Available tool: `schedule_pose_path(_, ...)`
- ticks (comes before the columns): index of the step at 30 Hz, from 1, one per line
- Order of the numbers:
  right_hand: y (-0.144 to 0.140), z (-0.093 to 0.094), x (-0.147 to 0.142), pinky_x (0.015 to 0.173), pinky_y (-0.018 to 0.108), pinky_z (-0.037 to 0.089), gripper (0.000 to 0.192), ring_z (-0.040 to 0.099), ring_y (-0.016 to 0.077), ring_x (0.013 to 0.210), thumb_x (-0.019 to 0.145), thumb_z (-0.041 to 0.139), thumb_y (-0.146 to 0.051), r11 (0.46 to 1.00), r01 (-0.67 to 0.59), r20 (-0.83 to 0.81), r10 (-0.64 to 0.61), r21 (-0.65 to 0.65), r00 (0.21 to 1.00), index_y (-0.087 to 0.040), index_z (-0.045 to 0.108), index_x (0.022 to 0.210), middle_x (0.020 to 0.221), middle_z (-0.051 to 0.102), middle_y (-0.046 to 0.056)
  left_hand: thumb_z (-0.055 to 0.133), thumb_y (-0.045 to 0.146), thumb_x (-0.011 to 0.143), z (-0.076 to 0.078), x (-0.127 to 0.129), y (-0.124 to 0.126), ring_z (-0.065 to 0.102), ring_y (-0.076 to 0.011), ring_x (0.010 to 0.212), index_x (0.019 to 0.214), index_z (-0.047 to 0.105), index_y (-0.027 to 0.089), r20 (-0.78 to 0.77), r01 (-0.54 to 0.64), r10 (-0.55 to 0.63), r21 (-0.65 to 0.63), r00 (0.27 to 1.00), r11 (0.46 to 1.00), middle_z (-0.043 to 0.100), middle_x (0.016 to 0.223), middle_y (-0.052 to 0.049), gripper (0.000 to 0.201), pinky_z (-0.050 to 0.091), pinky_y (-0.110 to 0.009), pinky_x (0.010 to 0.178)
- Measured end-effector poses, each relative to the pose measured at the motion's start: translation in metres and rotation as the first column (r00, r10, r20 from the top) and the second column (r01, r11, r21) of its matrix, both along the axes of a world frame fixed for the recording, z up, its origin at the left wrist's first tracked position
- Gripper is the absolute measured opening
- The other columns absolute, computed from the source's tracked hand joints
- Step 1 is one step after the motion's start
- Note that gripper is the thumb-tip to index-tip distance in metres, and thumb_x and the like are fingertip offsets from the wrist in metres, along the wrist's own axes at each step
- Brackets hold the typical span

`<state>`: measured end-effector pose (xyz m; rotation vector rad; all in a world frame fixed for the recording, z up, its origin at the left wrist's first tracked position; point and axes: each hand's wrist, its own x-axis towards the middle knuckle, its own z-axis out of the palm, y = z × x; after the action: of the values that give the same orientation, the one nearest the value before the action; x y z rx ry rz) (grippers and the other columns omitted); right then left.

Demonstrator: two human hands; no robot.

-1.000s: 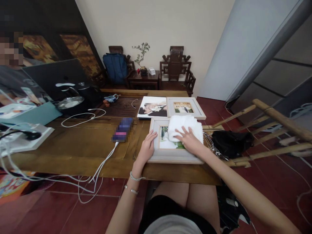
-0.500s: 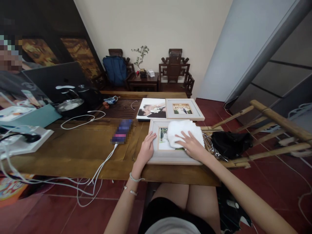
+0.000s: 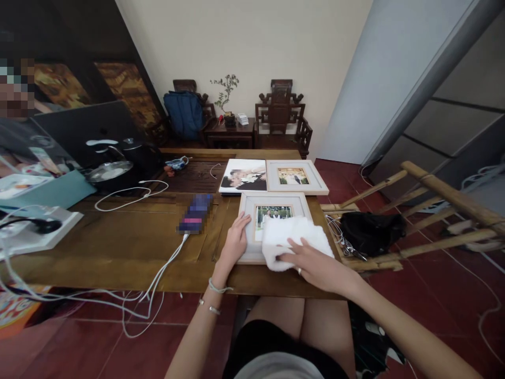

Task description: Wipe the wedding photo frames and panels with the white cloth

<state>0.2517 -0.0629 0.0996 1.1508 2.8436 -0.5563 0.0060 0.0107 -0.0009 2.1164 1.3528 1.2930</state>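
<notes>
A light wooden picture frame point(image 3: 307, 202) lies flat near the table's front edge, holding a photo point(image 3: 272, 213) of people outdoors. My left hand point(image 3: 235, 239) grips the frame's left side, fingers along the top of the edge and thumb hidden. With my right hand point(image 3: 315, 263) I hold a folded white cloth point(image 3: 298, 239), which covers the frame's lower right part and hangs slightly over its front edge. Some fingertips are tucked into the cloth's folds. Just behind lie a second framed photo point(image 3: 295, 176) and a white-bordered photo book or print point(image 3: 243, 176).
Left of the frame, a phone point(image 3: 195, 213) is plugged into a white cable. Further left are a power strip point(image 3: 59, 226), a teal box point(image 3: 59, 192), a pot point(image 3: 110, 173) and a laptop point(image 3: 94, 123). A black bag point(image 3: 371, 231) rests on a bamboo rack point(image 3: 445, 195) at right.
My right hand and the cloth have moved toward me and slightly left, from the frame's upper right to its lower edge, uncovering more photo. My left hand stays on the frame.
</notes>
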Motion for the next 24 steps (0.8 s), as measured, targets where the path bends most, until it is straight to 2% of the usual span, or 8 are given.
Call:
schedule_pose_path(3,-0.005,0.0,0.005,0.111,0.046,0.023,0.065,0.027,0.0207,0.136,0.071,0.037,0.004,1.0,-0.009,-0.024,0.008,-0.025,1.0,-0.024,0.048,0.128,0.135,0.051,0.007,0.034,0.006,0.086,0.001,0.001,0.0,0.044,-0.0224,0.129,0.113,0.061,0.015,0.02,-0.005,0.005,-0.012,1.0,1.0,0.062,0.122,-0.011,0.039,0.036,-0.046,0.109)
schedule_pose_path(6,0.021,-0.016,0.01,0.111,0.05,0.019,0.066,0.025,0.0218,0.137,0.07,0.039,0.005,0.992,0.021,-0.029,-0.017,0.127,0.999,-0.024,0.048,0.129,0.139,0.046,0.006,0.035,0.006,0.086,0.001,0.001,0.001,0.043,-0.0225,0.13,0.112,0.061,0.016,0.021,0.004,-0.004,-0.014,1.0,1.0,0.061,0.122,-0.011,0.039,0.035,-0.047,0.109)
schedule_pose_path(10,0.072,-0.039,0.013,0.109,0.06,0.011,0.064,0.022,0.0294,0.137,0.069,0.042,0.005,0.901,0.134,0.002,-0.148,0.412,0.989,-0.023,0.052,0.126,0.144,0.04,0.004,0.035,0.005,0.085,0.0,0.0,0.004,0.042,-0.0225,0.13,0.112,0.061,0.015,0.01,0.015,-0.015,-0.015,1.0,1.0,0.061,0.123,-0.011,0.039,0.035,-0.046,0.11)
schedule_pose_path(13,0.1,-0.045,0.012,0.107,0.063,0.012,0.062,0.024,0.0322,0.136,0.071,0.044,0.002,0.848,0.192,0.019,-0.232,0.493,0.973,-0.022,0.051,0.128,0.143,0.041,0.005,0.035,0.005,0.086,0.0,-0.001,0.006,0.042,-0.0227,0.13,0.112,0.061,0.014,0.002,0.016,-0.016,-0.008,1.0,1.0,0.061,0.123,-0.013,0.038,0.035,-0.045,0.11)
schedule_pose_path(15,0.11,-0.044,0.009,0.106,0.064,0.012,0.062,0.024,0.0336,0.136,0.071,0.044,0.002,0.843,0.201,0.039,-0.254,0.499,0.966,-0.021,0.05,0.128,0.144,0.04,0.006,0.035,0.006,0.086,0.001,-0.001,0.008,0.043,-0.0226,0.129,0.112,0.062,0.014,-0.001,0.012,-0.012,-0.005,1.0,1.0,0.061,0.122,-0.013,0.037,0.035,-0.045,0.11)
schedule_pose_path(18,0.105,-0.039,0.006,0.105,0.064,0.014,0.063,0.025,0.0346,0.135,0.071,0.043,0.004,0.877,0.17,0.074,-0.226,0.449,0.971,-0.02,0.05,0.129,0.144,0.04,0.007,0.035,0.006,0.086,0.0,-0.001,0.009,0.044,-0.0225,0.129,0.111,0.062,0.014,-0.003,0.002,-0.002,-0.005,1.0,1.0,0.062,0.121,-0.013,0.037,0.035,-0.045,0.11)
schedule_pose_path(20,0.088,-0.032,0.005,0.104,0.062,0.017,0.063,0.028,0.0335,0.133,0.071,0.042,0.004,0.917,0.132,0.08,-0.173,0.376,0.982,-0.02,0.05,0.128,0.142,0.043,0.009,0.035,0.006,0.086,0.0,-0.001,0.009,0.044,-0.0227,0.129,0.11,0.062,0.014,-0.004,-0.005,0.005,-0.004,1.0,1.0,0.062,0.121,-0.013,0.037,0.036,-0.046,0.109)
schedule_pose_path(24,0.036,-0.015,0.004,0.105,0.055,0.024,0.062,0.033,0.0269,0.132,0.072,0.039,0.004,0.984,0.049,0.055,-0.059,0.169,0.997,-0.021,0.05,0.127,0.131,0.053,0.013,0.036,0.004,0.085,0.0,0.001,0.009,0.044,-0.0231,0.128,0.108,0.062,0.014,-0.007,-0.02,0.02,-0.002,1.0,1.0,0.063,0.12,-0.012,0.037,0.036,-0.047,0.108)
